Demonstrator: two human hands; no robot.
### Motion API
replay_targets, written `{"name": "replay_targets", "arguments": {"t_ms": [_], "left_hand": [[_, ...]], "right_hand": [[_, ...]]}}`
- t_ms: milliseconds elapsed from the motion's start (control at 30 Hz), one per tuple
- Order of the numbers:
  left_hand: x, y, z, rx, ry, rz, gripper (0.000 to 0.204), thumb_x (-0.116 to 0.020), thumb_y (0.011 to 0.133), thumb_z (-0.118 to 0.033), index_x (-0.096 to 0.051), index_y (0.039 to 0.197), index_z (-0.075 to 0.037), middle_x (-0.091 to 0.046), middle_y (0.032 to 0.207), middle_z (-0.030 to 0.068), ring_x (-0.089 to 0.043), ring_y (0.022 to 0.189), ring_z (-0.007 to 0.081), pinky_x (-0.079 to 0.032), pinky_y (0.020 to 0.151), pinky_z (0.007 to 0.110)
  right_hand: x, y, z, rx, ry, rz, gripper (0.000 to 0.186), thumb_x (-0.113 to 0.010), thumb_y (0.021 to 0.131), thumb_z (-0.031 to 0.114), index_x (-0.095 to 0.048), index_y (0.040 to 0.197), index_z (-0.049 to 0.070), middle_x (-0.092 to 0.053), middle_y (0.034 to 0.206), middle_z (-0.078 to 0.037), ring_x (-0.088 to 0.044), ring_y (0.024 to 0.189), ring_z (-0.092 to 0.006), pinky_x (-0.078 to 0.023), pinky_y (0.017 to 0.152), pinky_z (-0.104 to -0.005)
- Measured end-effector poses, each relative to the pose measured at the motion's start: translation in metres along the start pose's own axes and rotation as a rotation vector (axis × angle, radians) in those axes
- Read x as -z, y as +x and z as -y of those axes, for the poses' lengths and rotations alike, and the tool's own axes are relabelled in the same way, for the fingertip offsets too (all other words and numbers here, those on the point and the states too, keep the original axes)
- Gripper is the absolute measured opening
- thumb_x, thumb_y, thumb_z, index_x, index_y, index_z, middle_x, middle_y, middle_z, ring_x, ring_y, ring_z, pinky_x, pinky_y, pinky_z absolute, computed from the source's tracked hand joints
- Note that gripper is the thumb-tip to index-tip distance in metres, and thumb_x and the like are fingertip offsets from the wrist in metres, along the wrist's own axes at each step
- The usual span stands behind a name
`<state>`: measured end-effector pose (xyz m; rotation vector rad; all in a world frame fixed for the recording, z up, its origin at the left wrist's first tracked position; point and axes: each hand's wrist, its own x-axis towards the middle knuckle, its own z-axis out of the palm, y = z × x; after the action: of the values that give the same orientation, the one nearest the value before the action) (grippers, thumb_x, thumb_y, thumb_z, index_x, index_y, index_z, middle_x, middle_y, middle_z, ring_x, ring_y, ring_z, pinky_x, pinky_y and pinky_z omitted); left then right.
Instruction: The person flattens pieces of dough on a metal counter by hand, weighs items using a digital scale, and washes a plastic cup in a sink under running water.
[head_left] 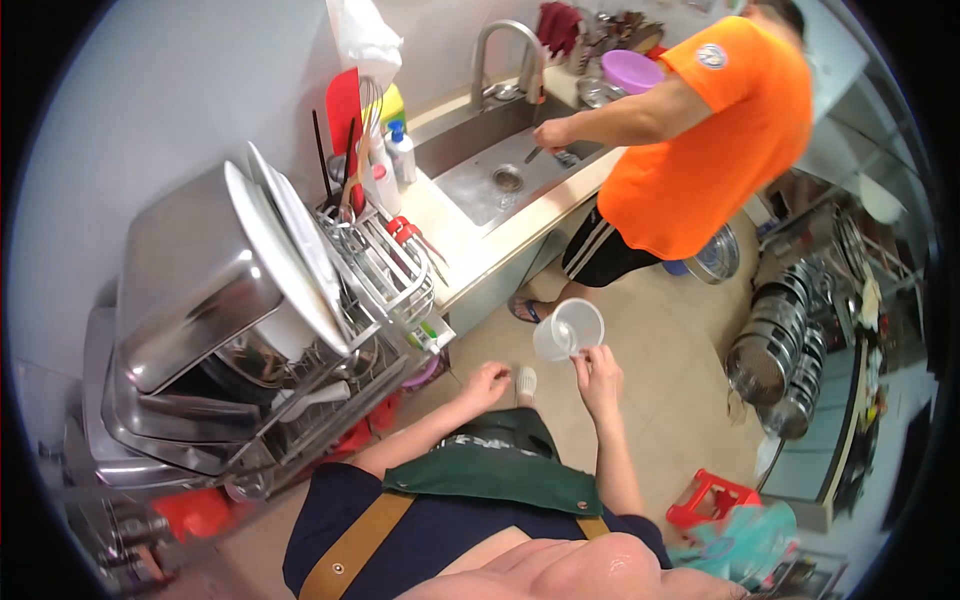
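A clear plastic tub point(552, 340) with an open round mouth is held by its rim, tilted, in front of me over the floor. My right hand point(600, 380) pinches that rim between thumb and fingers. To the left, my left hand point(484, 386) hovers apart from the tub with its fingers curled together, and nothing shows in it. It is nearest to the corner of the metal dish rack point(425, 335).
Large steel pans point(190, 270) and white plates point(290, 265) crowd the rack at left. Ahead are a sink point(465, 190) and a person in an orange shirt point(705, 130) reaching over it. Stacked steel pots point(770, 345) and a red stool point(710, 497) stand at right.
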<state>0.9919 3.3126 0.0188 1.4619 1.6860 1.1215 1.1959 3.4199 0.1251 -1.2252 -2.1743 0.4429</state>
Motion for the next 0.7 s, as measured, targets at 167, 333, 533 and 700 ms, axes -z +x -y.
{"name": "replay_targets", "arguments": {"t_ms": [167, 333, 533, 700], "left_hand": [[0.000, 0.063, -0.021, 0.120, -0.056, -0.228, 0.022, -0.061, 0.084, -0.010, -0.062, 0.102, 0.000, -0.064, 0.095, 0.0148, -0.064, 0.087, 0.0267, -0.050, 0.079, 0.034], [0.003, 0.104, -0.041, 0.165, -0.029, -0.363, 0.020, -0.061, 0.084, -0.009, -0.062, 0.102, 0.000, -0.062, 0.093, 0.0137, -0.063, 0.087, 0.0261, -0.049, 0.078, 0.034], [0.012, 0.102, -0.032, 0.207, 0.057, -0.478, 0.018, -0.062, 0.083, -0.012, -0.064, 0.100, -0.004, -0.063, 0.092, 0.0125, -0.062, 0.086, 0.0297, -0.048, 0.075, 0.037], [0.010, 0.098, -0.020, 0.277, 0.085, -0.504, 0.017, -0.062, 0.083, -0.011, -0.064, 0.098, -0.003, -0.062, 0.090, 0.0131, -0.062, 0.083, 0.0303, -0.049, 0.073, 0.037]], "right_hand": [[-0.025, 0.109, -0.027, 0.126, 0.049, 0.160, 0.013, -0.068, 0.080, 0.015, -0.060, 0.088, 0.008, -0.058, 0.084, -0.010, -0.060, 0.076, -0.0317, -0.047, 0.062, -0.0406], [-0.055, 0.206, -0.029, 0.336, 0.104, 0.250, 0.015, -0.068, 0.080, 0.018, -0.060, 0.088, 0.008, -0.056, 0.081, -0.009, -0.060, 0.074, -0.0291, -0.047, 0.061, -0.0390], [-0.104, 0.291, -0.024, 0.305, 0.163, 0.214, 0.016, -0.067, 0.082, 0.022, -0.061, 0.089, 0.008, -0.059, 0.078, -0.010, -0.061, 0.071, -0.0282, -0.047, 0.061, -0.0378], [-0.158, 0.363, -0.035, 0.206, 0.168, 0.181, 0.022, -0.066, 0.082, 0.026, -0.061, 0.090, 0.007, -0.062, 0.081, -0.012, -0.062, 0.077, -0.0318, -0.048, 0.066, -0.0410]]}}
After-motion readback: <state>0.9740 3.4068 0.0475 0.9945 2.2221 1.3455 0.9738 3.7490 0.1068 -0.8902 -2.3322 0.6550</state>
